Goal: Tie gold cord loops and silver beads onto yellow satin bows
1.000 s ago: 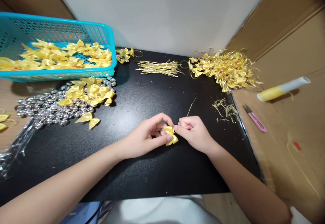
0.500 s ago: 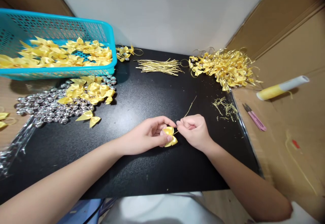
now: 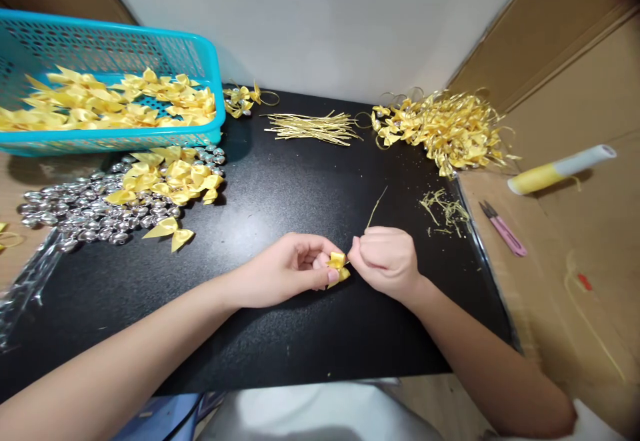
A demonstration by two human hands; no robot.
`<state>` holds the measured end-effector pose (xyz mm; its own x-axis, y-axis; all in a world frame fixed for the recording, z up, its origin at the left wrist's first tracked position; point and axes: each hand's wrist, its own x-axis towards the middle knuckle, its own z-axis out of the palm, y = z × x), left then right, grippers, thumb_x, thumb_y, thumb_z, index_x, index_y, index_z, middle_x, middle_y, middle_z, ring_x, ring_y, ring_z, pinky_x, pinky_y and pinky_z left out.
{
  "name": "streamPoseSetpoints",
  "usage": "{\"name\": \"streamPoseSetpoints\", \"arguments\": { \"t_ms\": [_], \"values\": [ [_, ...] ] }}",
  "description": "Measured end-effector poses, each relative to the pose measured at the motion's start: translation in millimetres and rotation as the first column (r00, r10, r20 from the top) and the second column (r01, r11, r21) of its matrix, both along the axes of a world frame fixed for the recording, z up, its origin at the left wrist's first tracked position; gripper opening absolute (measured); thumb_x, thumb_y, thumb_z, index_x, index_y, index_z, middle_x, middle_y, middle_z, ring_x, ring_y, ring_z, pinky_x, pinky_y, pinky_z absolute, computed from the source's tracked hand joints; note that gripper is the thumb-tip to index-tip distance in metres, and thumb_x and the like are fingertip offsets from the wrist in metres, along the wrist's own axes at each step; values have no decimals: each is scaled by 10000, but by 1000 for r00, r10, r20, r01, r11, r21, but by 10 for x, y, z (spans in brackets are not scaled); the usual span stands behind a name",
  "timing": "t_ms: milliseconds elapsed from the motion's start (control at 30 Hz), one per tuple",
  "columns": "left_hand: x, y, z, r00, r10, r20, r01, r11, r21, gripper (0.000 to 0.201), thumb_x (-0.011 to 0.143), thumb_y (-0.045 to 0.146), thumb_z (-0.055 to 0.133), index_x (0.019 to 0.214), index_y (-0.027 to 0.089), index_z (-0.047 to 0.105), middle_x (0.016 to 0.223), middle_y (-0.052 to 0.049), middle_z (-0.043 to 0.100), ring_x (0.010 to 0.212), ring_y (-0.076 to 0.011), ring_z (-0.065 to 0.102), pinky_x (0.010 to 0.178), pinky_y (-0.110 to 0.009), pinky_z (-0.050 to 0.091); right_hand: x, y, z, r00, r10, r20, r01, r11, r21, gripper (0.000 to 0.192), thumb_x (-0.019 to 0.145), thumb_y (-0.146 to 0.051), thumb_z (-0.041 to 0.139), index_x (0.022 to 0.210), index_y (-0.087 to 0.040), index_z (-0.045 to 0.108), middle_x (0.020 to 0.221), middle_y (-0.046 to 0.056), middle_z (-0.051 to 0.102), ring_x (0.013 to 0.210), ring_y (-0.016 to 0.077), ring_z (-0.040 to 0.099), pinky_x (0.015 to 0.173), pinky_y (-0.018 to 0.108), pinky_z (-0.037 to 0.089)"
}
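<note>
Between the thumb and fingers of my left hand [image 3: 293, 271] is a small yellow ribbon bow [image 3: 339, 267], held just above the black tabletop. Close on its right, my right hand [image 3: 385, 259] is closed in a pinch on a thin gold cord [image 3: 377, 206]. One end of the cord sticks up behind the right fist; a short stretch runs from the fingertips to the bow. How the cord meets the bow is hidden by the fingers. A single loose yellow bow [image 3: 170, 231] lies to the left, near a heap of silver bells [image 3: 90, 211].
A turquoise basket [image 3: 218, 87] of yellow bows stands back left. Gold cord lengths [image 3: 313, 127] lie at the back, with a pile of finished-looking bows [image 3: 445, 131] right of them. Cord scraps [image 3: 445, 213], pink thread snips [image 3: 503, 227] and a yellow-white tube [image 3: 560, 169] are on the right.
My right hand has rolled over so its back and knuckles show more, still pinching the cord. The bow has turned a little in my left fingers. The whole view has shifted slightly.
</note>
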<state>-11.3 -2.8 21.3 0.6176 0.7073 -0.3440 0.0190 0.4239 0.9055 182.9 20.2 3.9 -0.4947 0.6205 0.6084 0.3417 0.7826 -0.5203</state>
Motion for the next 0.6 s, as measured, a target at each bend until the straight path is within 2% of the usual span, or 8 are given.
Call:
{"name": "streamPoseSetpoints", "arguments": {
  "t_ms": [100, 233, 433, 600],
  "values": [
    [2, 13, 13, 1000, -13, -13, 13, 1000, -13, 193, 793, 288, 706, 831, 116, 625, 713, 11, 581, 638, -83, 483, 624, -220, 405, 30, 13, 16, 998, -12, 63, 6, 996, 93, 466, 839, -31, 503, 503, -190, 223, 488, -53, 248, 489, 100, 188, 495, 268, 237],
    [-1, 34, 26, 999, -23, -47, 22, 999, -36, 252, 758, 337, 741, 776, 116, 623, 672, 17, 575, 596, -78, 475, 584, -211, 401, 36, 21, 12, 996, -25, 81, 17, 994, 107, 465, 841, -37, 507, 493, -190, 239, 490, -53, 248, 494, 102, 185, 498, 274, 235],
    [-16, 45, 8, 999, 19, -33, -18, 1000, 12, 196, 832, 318, 656, 799, 125, 643, 681, 9, 603, 627, -90, 521, 629, -220, 427, -17, 37, -14, 998, -66, -19, 65, 998, -17, 485, 831, -53, 504, 516, -197, 165, 501, -61, 192, 466, 89, 184, 472, 260, 224],
    [0, 59, -13, 998, 65, -25, -64, 997, 45, 218, 848, 339, 633, 779, 135, 659, 754, -12, 627, 673, -105, 537, 624, -223, 444, -40, 31, 9, 996, -82, -39, 78, 992, -96, 484, 830, -79, 487, 522, -203, 135, 483, -62, 186, 443, 80, 202, 455, 260, 218]
  ]
}}
